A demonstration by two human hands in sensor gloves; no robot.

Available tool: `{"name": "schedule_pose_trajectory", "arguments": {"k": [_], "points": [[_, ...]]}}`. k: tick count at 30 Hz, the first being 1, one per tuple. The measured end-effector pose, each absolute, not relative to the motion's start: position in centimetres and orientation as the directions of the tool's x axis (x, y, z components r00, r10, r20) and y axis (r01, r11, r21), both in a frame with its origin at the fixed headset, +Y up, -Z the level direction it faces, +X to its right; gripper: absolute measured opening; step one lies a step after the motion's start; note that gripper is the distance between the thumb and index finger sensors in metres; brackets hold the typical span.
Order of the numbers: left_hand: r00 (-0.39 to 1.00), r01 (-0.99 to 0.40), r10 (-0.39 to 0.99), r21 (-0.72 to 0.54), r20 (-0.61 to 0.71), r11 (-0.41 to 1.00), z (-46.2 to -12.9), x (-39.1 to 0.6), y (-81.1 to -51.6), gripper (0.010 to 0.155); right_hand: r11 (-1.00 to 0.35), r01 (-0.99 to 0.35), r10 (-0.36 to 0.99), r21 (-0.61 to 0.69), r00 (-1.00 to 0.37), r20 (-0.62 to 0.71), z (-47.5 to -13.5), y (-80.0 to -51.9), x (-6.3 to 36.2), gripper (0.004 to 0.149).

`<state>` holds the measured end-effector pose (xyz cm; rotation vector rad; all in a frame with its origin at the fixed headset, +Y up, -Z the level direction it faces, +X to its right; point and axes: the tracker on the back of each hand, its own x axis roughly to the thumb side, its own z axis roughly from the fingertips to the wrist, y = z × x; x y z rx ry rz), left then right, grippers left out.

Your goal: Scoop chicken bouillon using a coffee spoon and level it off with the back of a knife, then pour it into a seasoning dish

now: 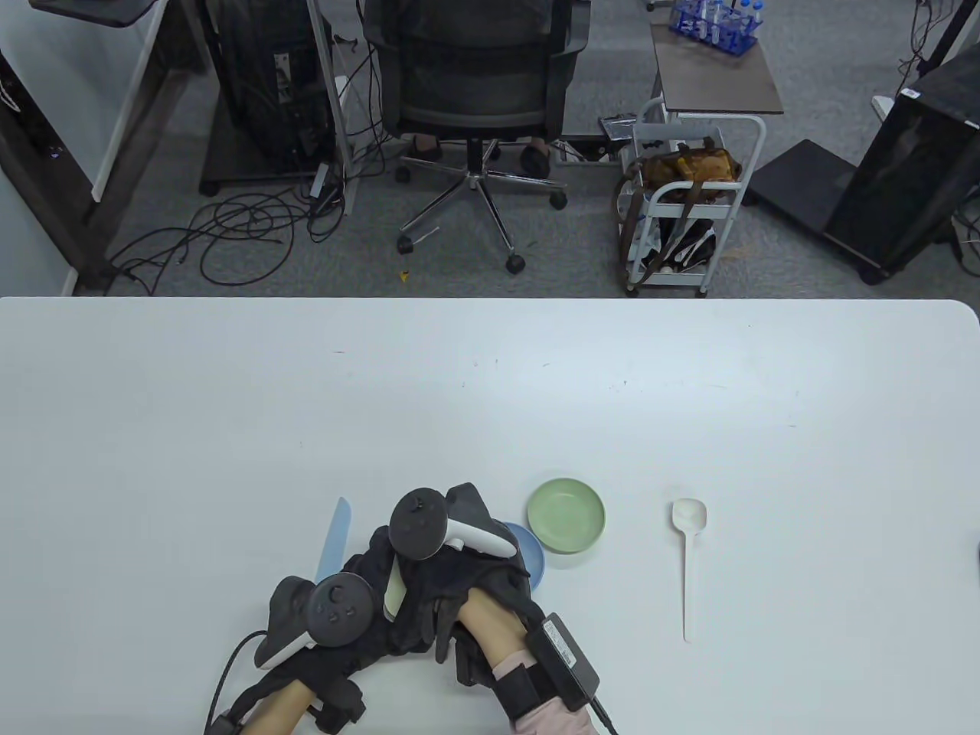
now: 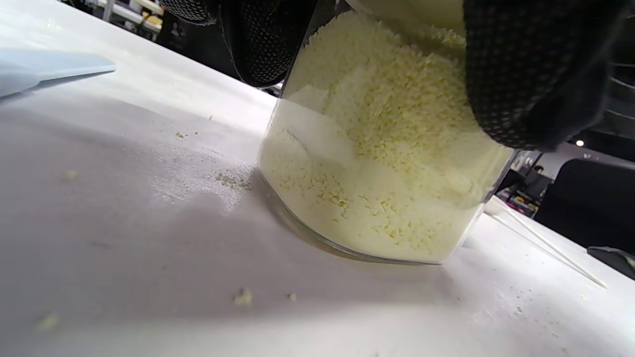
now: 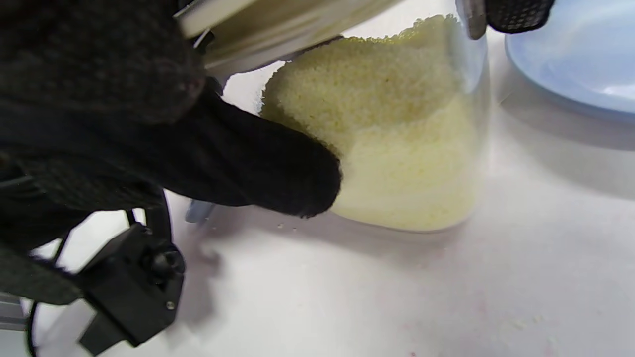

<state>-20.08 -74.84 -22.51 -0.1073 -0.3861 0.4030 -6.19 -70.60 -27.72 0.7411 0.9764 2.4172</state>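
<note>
A clear jar of yellow chicken bouillon [image 2: 377, 163] stands on the white table near the front edge. My left hand [image 1: 329, 612] grips its side, and gloved fingers [image 2: 521, 74] wrap the glass. My right hand [image 1: 452, 551] sits over the jar's top, curled around the pale lid [image 3: 278, 25]. In the table view only a sliver of the jar [image 1: 394, 591] shows between the hands. A light blue knife [image 1: 334, 540] lies just left of the hands. The white coffee spoon [image 1: 689, 559] lies to the right, apart from both hands. A green seasoning dish [image 1: 566, 514] sits right of the jar.
A blue dish [image 1: 536, 559] sits partly under my right hand, touching the green one. Bouillon crumbs [image 2: 228, 178] are scattered on the table beside the jar. Beyond the table's far edge stand an office chair [image 1: 475, 92] and a white cart [image 1: 689, 199].
</note>
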Motion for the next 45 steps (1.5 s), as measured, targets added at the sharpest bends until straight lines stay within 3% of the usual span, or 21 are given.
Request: {"name": "schedule_pose_trajectory", "arguments": {"k": [3, 7, 13, 16, 21, 30, 35, 40, 45], "points": [[0.866, -0.33, 0.361, -0.145, 0.347, 0.933, -22.4, -20.1, -74.8, 0.136, -0.565, -0.284, 0.679, 0.774, -0.694, 0.241, -28.2, -70.3, -5.4, 0.104], [0.862, -0.35, 0.381, -0.15, 0.335, 0.924, -22.4, -20.0, -75.0, 0.136, -0.63, -0.284, 0.663, 0.723, -0.682, 0.309, -28.3, -70.3, -5.1, 0.103], [0.855, -0.361, 0.399, -0.171, 0.331, 0.917, -22.5, -20.0, -75.1, 0.136, -0.574, -0.376, 0.748, 0.727, -0.601, 0.281, -28.4, -69.5, -3.6, 0.103], [0.852, -0.367, 0.407, -0.179, 0.33, 0.913, -22.5, -20.0, -75.1, 0.136, -0.512, -0.507, 0.829, 0.693, -0.504, 0.244, -28.4, -67.6, -1.8, 0.103], [0.85, -0.374, 0.416, -0.187, 0.323, 0.908, -22.4, -20.0, -75.3, 0.134, -0.562, -0.617, 0.815, 0.551, -0.528, 0.24, -27.5, -65.9, 3.6, 0.1], [0.845, -0.379, 0.426, -0.198, 0.324, 0.904, -22.4, -20.0, -75.3, 0.133, -0.686, -0.619, 0.684, 0.382, -0.728, 0.047, -25.0, -70.9, 12.2, 0.099], [0.842, -0.382, 0.431, -0.203, 0.324, 0.901, -22.4, -20.0, -75.3, 0.133, -0.695, -0.534, 0.612, 0.482, -0.791, 0.005, -23.5, -74.0, 13.7, 0.099], [0.842, -0.385, 0.431, -0.199, 0.324, 0.901, -22.4, -20.0, -75.4, 0.133, -0.739, -0.409, 0.512, 0.535, -0.857, 0.053, -22.5, -77.0, 14.0, 0.1], [0.842, -0.385, 0.431, -0.198, 0.325, 0.902, -22.4, -20.1, -75.4, 0.132, -0.76, -0.341, 0.447, 0.553, -0.892, 0.065, -22.4, -78.2, 13.7, 0.099]]}}
